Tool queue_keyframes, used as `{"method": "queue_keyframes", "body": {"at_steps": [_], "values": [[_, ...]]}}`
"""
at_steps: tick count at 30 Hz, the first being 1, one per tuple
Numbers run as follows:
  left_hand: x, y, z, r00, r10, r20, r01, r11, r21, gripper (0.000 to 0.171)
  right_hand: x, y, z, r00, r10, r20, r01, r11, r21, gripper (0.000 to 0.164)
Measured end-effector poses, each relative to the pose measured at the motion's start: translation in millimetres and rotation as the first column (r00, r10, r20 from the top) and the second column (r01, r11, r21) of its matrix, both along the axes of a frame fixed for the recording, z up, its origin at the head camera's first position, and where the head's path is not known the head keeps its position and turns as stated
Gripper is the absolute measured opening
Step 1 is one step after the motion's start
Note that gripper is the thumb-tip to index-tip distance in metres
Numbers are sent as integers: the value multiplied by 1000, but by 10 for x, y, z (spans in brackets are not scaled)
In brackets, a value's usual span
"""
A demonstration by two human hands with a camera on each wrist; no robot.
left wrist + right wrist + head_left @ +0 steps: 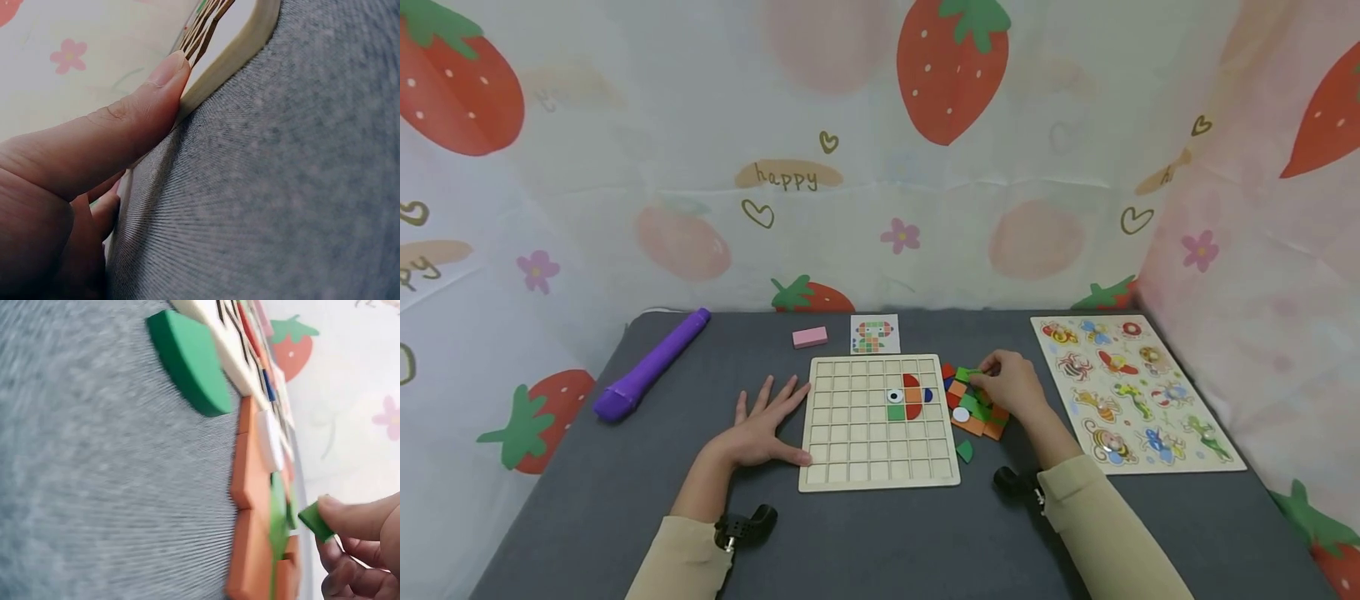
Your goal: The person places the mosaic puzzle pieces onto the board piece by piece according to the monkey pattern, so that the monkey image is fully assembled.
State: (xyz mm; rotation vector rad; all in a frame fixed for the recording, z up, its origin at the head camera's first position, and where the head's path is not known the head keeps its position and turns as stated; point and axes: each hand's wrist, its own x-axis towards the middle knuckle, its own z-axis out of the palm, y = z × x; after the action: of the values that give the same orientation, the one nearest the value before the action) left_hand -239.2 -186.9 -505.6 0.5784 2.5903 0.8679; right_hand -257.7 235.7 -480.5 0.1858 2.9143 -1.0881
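Note:
My left hand (pixel 758 436) lies spread at the left side of a wooden grid board (pixel 850 454), thumb and fingertips touching its edge. In the left wrist view the thumb (pixel 119 128) presses against the board's corner. On the grid sit a white eye piece (pixel 894 397), a green square (pixel 896 412), red rounded pieces (pixel 911 381), an orange square (pixel 913 396) and a blue rounded piece (pixel 928 396). Over the heap of colored pieces (pixel 967 425) to the board's right, my right hand (pixel 1011 383) pinches a green piece (pixel 317 522) between thumb and finger.
A green quarter-round piece (pixel 965 452) lies apart from the heap. Behind the board are a pattern card (pixel 875 335) and a pink block (pixel 809 337). A purple microphone-shaped stick (pixel 655 367) lies at left, an insect picture board (pixel 1138 392) at right.

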Motion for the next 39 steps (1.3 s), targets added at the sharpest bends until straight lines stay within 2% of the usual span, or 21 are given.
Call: {"method": "queue_keyframes", "body": {"at_steps": [5, 14, 20, 25, 32, 39], "values": [[-8, -1, -3, 1000, 3, 4, -3, 1000, 2, 121, 29, -82, 93, 998, 38, -47, -39, 999, -15, 24], [-9, -7, -15, 1000, 5, 7, -5, 1000, -8, 121, 5, -310, 172, 994, 78, -77, -85, 992, -91, 29], [-5, -10, -11, 1000, 3, 8, -3, 1000, -6, 120, 7, -462, 208, 990, 93, -109, -107, 984, -141, 25], [-11, -15, -23, 1000, 1, 9, 0, 1000, -9, 120, -5, -594, 210, 984, 121, -129, -137, 982, -126, 22], [-4, -13, -28, 1000, 2, 12, -2, 1000, -2, 120, -107, -706, 106, 979, 174, -106, -190, 968, -165, 20], [-13, -5, -5, 1000, 3, 10, -3, 1000, -9, 120, -224, -856, -20, 979, 200, -44, -205, 959, -198, 16]]}}
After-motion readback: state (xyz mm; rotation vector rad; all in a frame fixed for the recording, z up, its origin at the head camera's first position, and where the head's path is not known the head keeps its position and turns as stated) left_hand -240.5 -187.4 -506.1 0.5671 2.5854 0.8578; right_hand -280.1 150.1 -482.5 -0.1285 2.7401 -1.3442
